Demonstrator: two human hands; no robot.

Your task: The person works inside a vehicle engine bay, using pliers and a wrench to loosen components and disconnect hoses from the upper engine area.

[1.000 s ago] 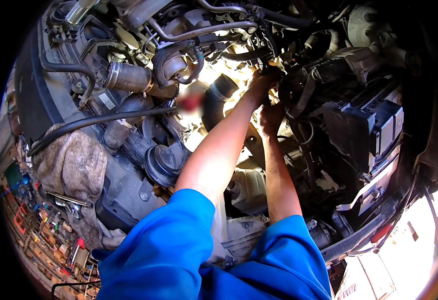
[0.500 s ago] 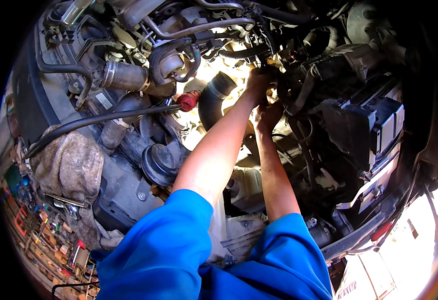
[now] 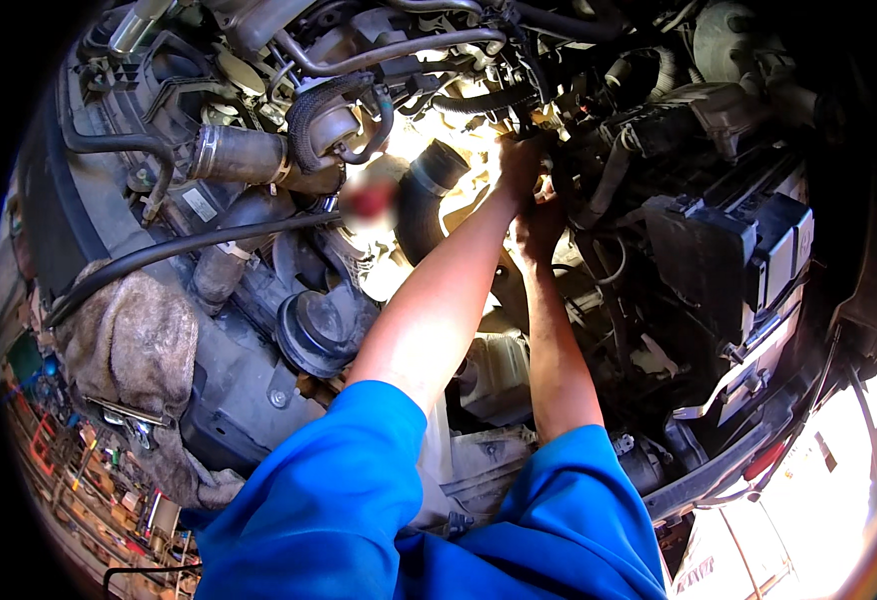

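Both my bare arms, in blue sleeves, reach deep into an engine bay. My left hand is bent inward among dark hoses and wiring, its fingers curled and partly in shadow. Just below it, my right hand is closed at the same spot, close to the left one. What the fingers grip is too dark and covered to make out. Left of my hands stands a thick black hose with its open end up. A bright light shines on the metal behind it. Beside that hose is a blurred red object.
A long black bar or hose crosses the left side above a grey-brown rag. A wide ribbed duct lies at upper left. To the right sits a black box. A pale plastic reservoir stands between my forearms.
My hands stay at nearly the same spot, with slight shifts of the fingers and wrists. The engine parts on the left sit slightly further left in the view. The red object is now blurred.
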